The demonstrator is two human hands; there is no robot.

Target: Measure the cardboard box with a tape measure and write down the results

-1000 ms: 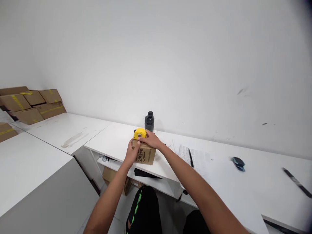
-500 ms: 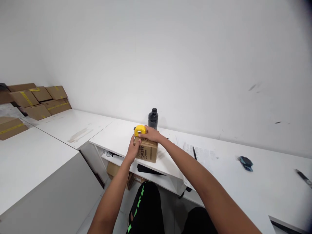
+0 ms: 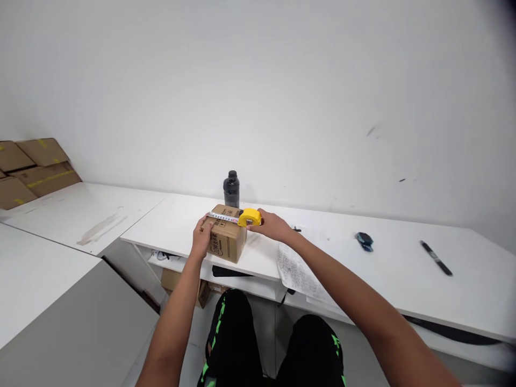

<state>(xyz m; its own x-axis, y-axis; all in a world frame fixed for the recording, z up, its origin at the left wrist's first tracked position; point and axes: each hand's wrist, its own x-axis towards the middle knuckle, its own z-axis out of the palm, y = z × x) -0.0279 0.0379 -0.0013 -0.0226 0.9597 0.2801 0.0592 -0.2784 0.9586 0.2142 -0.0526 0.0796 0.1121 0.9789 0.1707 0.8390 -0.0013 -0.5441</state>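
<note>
A small brown cardboard box (image 3: pixel 228 244) with dark print stands near the front edge of the white table. Across its top lies the pulled-out blade (image 3: pixel 222 217) of a yellow tape measure (image 3: pixel 250 217). My right hand (image 3: pixel 271 224) grips the yellow case just past the box's right edge. At the left edge of the box, my left hand (image 3: pixel 201 235) pinches the blade's end, its fingers also resting against the box. Behind the box stands a dark bottle (image 3: pixel 231 191) with a black cap.
Written sheets of paper (image 3: pixel 300 269) lie right of the box, partly behind my right arm. Farther right are a small dark-blue item (image 3: pixel 364 241) and a black marker (image 3: pixel 436 258). Taped cardboard boxes (image 3: pixel 44 177) are stacked at the left. A shelf (image 3: pixel 258 287) runs under the tabletop.
My right hand has drawn the tape case to the right, stretching the blade across the box top. My left hand stays at the left edge. The view has shifted right.
</note>
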